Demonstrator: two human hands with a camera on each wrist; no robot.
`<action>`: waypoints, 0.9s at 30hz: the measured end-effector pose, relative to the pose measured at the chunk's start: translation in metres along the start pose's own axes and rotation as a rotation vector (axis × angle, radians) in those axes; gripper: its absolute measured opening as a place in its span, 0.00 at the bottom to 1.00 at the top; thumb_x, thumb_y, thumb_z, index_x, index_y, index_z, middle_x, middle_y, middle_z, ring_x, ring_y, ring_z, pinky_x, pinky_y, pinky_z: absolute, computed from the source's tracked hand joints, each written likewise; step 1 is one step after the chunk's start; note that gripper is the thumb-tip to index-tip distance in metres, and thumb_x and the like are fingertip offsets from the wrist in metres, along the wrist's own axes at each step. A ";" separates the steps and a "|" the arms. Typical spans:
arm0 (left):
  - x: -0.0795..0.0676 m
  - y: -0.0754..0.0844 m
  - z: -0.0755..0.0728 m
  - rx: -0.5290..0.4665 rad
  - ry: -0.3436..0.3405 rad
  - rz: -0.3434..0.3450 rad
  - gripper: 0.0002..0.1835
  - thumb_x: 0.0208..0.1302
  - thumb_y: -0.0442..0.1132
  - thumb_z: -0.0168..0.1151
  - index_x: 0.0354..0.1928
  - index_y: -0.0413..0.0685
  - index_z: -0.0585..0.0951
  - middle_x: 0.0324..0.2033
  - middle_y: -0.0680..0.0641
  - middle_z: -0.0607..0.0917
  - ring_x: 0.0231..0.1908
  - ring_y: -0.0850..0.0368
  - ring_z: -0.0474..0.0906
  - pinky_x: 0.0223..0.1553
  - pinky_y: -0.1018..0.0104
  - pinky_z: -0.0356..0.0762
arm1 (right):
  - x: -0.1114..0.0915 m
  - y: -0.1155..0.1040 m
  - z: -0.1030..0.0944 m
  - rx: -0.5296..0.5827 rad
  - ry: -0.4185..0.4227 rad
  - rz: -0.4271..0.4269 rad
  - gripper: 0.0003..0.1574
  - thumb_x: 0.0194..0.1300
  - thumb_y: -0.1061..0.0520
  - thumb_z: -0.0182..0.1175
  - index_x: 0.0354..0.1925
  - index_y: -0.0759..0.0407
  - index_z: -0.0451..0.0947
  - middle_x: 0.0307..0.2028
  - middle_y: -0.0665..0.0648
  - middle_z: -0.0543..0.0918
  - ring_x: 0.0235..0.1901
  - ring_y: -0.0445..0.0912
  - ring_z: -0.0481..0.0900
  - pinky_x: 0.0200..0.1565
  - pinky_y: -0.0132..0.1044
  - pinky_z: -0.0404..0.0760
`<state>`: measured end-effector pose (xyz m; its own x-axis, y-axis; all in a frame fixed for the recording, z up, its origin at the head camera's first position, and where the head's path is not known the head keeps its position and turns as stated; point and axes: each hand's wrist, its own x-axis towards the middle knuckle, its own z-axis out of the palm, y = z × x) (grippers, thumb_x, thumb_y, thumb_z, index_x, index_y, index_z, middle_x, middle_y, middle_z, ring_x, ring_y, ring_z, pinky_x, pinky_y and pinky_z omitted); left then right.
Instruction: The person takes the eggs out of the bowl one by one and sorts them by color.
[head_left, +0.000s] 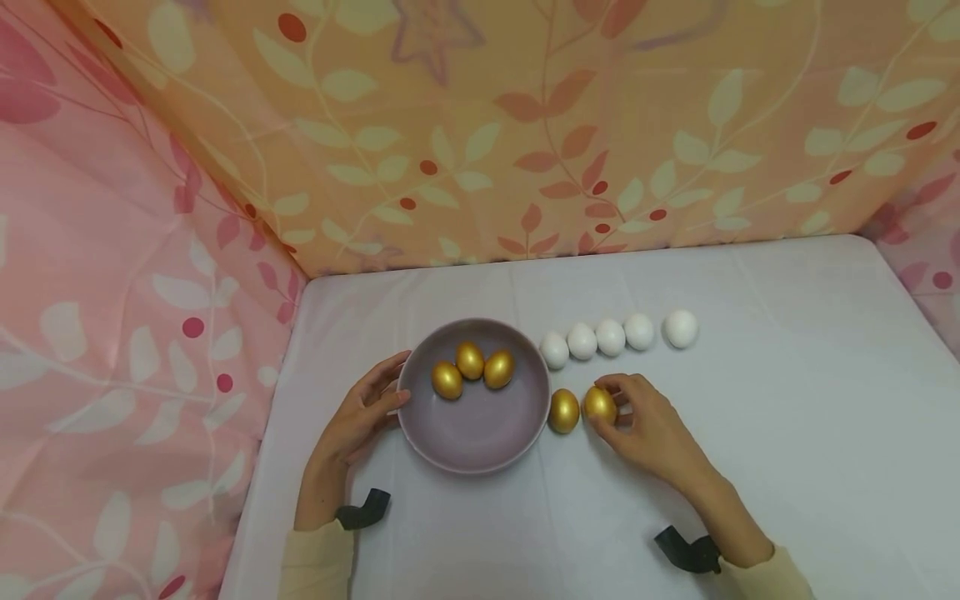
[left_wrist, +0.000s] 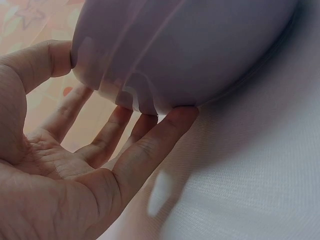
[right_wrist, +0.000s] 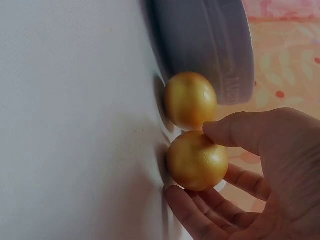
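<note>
A shallow mauve bowl (head_left: pixel 472 446) stands on the table with three golden eggs (head_left: pixel 470 360) grouped inside. My left hand (head_left: pixel 367 408) is at the bowl's left side; in the left wrist view its spread fingers (left_wrist: pixel 150 145) touch the outer wall, and the thumb meets it by the rim. Just right of the bowl sits another golden egg (head_left: pixel 564 411), upright on the cloth. My right hand (head_left: pixel 648 425) pinches a further golden egg (head_left: pixel 599 406) between thumb and fingers, beside that one. In the right wrist view the pinched egg (right_wrist: pixel 197 162) is close to the tabletop.
Several white eggs (head_left: pixel 611 337) stand in a row beyond my right hand, the rightmost egg (head_left: pixel 681 329) set slightly apart. A white cloth covers the table (head_left: pixel 810 375). Patterned orange fabric (head_left: pixel 525 125) rises behind, and pink fabric (head_left: pixel 135 333) hangs at the left.
</note>
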<state>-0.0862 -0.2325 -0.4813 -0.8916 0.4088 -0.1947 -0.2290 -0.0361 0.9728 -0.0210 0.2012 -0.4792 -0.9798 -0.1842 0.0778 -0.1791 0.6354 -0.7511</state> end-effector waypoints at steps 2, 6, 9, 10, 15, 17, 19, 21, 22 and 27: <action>0.000 0.001 0.000 0.000 0.002 -0.001 0.35 0.76 0.31 0.59 0.82 0.49 0.62 0.73 0.53 0.71 0.66 0.60 0.78 0.55 0.58 0.87 | 0.001 -0.001 -0.001 0.000 -0.011 -0.001 0.27 0.64 0.59 0.75 0.59 0.59 0.78 0.50 0.60 0.83 0.47 0.50 0.85 0.43 0.35 0.89; -0.001 0.001 -0.001 0.000 0.006 -0.002 0.35 0.77 0.31 0.59 0.82 0.50 0.62 0.73 0.53 0.72 0.66 0.60 0.78 0.55 0.57 0.87 | 0.005 -0.003 -0.007 -0.037 -0.033 0.010 0.28 0.66 0.54 0.75 0.60 0.58 0.79 0.51 0.59 0.84 0.47 0.50 0.86 0.43 0.39 0.90; -0.001 0.002 0.000 0.001 0.004 -0.001 0.35 0.77 0.32 0.59 0.82 0.50 0.62 0.72 0.54 0.72 0.65 0.60 0.78 0.55 0.57 0.87 | 0.010 -0.006 -0.012 -0.072 -0.033 0.007 0.28 0.68 0.52 0.73 0.61 0.59 0.79 0.53 0.60 0.85 0.48 0.52 0.87 0.45 0.43 0.90; -0.001 0.002 0.000 0.001 0.003 0.000 0.35 0.77 0.32 0.59 0.82 0.50 0.62 0.72 0.54 0.72 0.65 0.59 0.78 0.55 0.57 0.87 | 0.012 -0.007 -0.014 -0.080 -0.030 0.001 0.28 0.69 0.51 0.72 0.61 0.60 0.79 0.54 0.61 0.85 0.48 0.53 0.87 0.45 0.45 0.90; -0.003 0.003 0.000 -0.004 0.000 0.003 0.35 0.77 0.32 0.59 0.82 0.50 0.62 0.71 0.54 0.73 0.66 0.59 0.78 0.55 0.57 0.87 | 0.026 -0.018 -0.022 -0.078 -0.019 -0.064 0.25 0.71 0.52 0.69 0.61 0.61 0.79 0.56 0.62 0.84 0.51 0.56 0.87 0.49 0.51 0.89; -0.003 0.003 -0.001 -0.005 0.001 0.004 0.35 0.77 0.32 0.59 0.82 0.50 0.62 0.71 0.55 0.73 0.65 0.59 0.78 0.54 0.57 0.87 | 0.034 -0.024 -0.025 -0.079 -0.026 -0.104 0.24 0.71 0.53 0.70 0.61 0.60 0.79 0.56 0.61 0.84 0.52 0.56 0.86 0.51 0.53 0.89; -0.003 0.003 -0.001 -0.007 0.006 0.003 0.35 0.77 0.31 0.59 0.82 0.50 0.62 0.70 0.55 0.74 0.65 0.60 0.78 0.54 0.57 0.87 | 0.042 -0.033 -0.027 -0.088 -0.041 -0.148 0.24 0.70 0.54 0.70 0.61 0.58 0.80 0.56 0.59 0.84 0.52 0.55 0.86 0.52 0.53 0.88; -0.003 0.002 -0.001 -0.012 0.009 0.002 0.35 0.77 0.31 0.59 0.82 0.50 0.62 0.69 0.55 0.74 0.64 0.60 0.79 0.53 0.57 0.88 | 0.050 -0.043 -0.030 -0.105 -0.059 -0.188 0.23 0.70 0.53 0.71 0.60 0.55 0.80 0.56 0.57 0.84 0.51 0.54 0.86 0.52 0.52 0.88; -0.002 0.002 -0.001 -0.012 0.007 0.002 0.35 0.77 0.31 0.59 0.82 0.50 0.62 0.69 0.55 0.75 0.64 0.60 0.79 0.54 0.57 0.88 | 0.054 -0.048 -0.031 -0.113 -0.070 -0.209 0.23 0.69 0.53 0.71 0.60 0.55 0.81 0.56 0.56 0.84 0.51 0.53 0.86 0.52 0.51 0.88; -0.001 -0.001 0.000 -0.011 0.003 -0.010 0.35 0.77 0.31 0.59 0.82 0.51 0.62 0.69 0.55 0.75 0.64 0.61 0.79 0.54 0.57 0.87 | 0.075 -0.073 -0.031 -0.179 -0.155 -0.333 0.25 0.69 0.53 0.72 0.61 0.55 0.81 0.55 0.55 0.84 0.52 0.51 0.85 0.52 0.47 0.88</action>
<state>-0.0855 -0.2326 -0.4817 -0.8906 0.4060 -0.2048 -0.2419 -0.0416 0.9694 -0.0844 0.1639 -0.3981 -0.8428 -0.5043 0.1878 -0.5107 0.6396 -0.5745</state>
